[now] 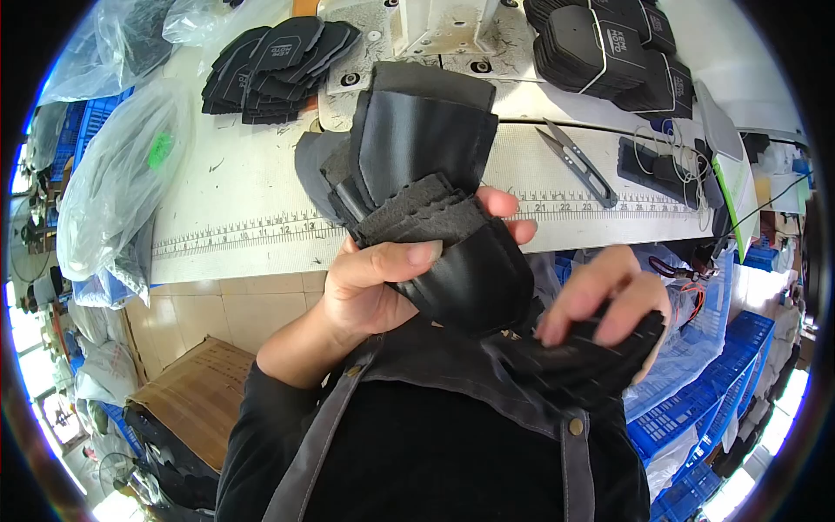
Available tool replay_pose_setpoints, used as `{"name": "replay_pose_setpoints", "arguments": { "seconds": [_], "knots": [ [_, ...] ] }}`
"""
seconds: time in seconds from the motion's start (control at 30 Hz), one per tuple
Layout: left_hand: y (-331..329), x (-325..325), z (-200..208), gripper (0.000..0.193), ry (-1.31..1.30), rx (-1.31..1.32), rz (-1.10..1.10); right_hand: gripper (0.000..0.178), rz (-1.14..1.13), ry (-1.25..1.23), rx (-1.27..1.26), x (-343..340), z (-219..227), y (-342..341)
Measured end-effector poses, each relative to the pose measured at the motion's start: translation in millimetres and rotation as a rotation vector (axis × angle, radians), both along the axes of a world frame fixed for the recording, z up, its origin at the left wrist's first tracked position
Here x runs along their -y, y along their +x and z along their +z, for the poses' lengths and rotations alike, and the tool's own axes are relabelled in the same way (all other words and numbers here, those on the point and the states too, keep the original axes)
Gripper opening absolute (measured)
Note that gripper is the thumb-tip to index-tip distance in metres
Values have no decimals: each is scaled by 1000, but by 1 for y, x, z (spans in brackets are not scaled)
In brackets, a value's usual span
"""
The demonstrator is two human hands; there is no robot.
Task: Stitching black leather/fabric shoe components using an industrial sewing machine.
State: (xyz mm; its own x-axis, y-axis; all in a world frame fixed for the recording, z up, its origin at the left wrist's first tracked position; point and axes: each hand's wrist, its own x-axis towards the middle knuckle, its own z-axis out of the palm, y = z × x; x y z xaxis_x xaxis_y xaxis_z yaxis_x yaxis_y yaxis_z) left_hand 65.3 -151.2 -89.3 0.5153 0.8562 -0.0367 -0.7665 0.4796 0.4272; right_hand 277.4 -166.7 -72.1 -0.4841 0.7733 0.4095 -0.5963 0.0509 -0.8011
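Observation:
My left hand (383,277) is closed around several black leather-like pieces (483,277), its thumb lying across their fuzzy grey-black undersides. Larger black pieces (426,130) fan out above the thumb, over the table's front edge. Lower right of these, my right hand (609,300) grips another bunch of dark pieces (578,361) in front of my apron. That hand and its pieces are slightly smeared by motion. Part of the right palm is hidden behind what it holds.
A loose pile of black pieces (283,65) lies at the far left, tied stacks (591,52) at the far right. Thread snips (578,161) rest beside the ruler strip (235,237). A plastic bag (122,174) hangs over the left edge; blue crates (696,391) stand lower right.

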Motion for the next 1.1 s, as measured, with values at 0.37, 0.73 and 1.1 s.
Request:
{"name": "replay_pose_setpoints", "arguments": {
  "seconds": [0.37, 0.73, 1.1],
  "knots": [
    [3, -2, -4, 49, 107, -335, 151, 39, -432, 194, 630, -3, 1, -27],
    [-1, -4, -6, 52, 81, -262, 66, 37, -451, 168, 658, 0, 1, -26],
    [0, -8, 2, 52, 1, -100, 41, 44, -506, -67, 469, -5, -11, -9]
  ]
}}
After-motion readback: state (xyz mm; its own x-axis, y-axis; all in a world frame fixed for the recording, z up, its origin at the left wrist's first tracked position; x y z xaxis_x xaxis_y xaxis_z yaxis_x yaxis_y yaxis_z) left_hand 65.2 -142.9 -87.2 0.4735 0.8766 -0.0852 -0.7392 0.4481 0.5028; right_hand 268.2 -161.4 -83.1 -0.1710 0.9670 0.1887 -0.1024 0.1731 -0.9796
